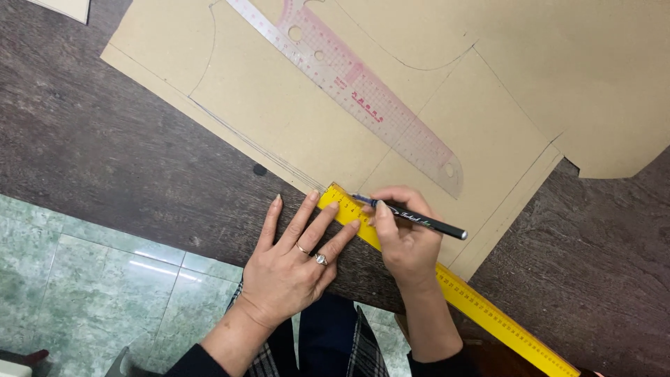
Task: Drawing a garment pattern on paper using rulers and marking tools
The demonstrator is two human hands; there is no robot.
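Centre of frame: the left hand (293, 262), fingers spread flat, presses the yellow ruler (447, 283) against the dark wooden bench (105, 139) at the lower edge of the brown pattern paper (293, 105). The right hand (405, 237) has its grip clenched around a black pen (419, 220), tip touching the ruler's edge near its upper end. Judged step: ruling a line along the paper's edge. A transparent curved ruler (377, 98) lies above on the paper, untouched. A clean stroke would call for the ruler pinned firmly.
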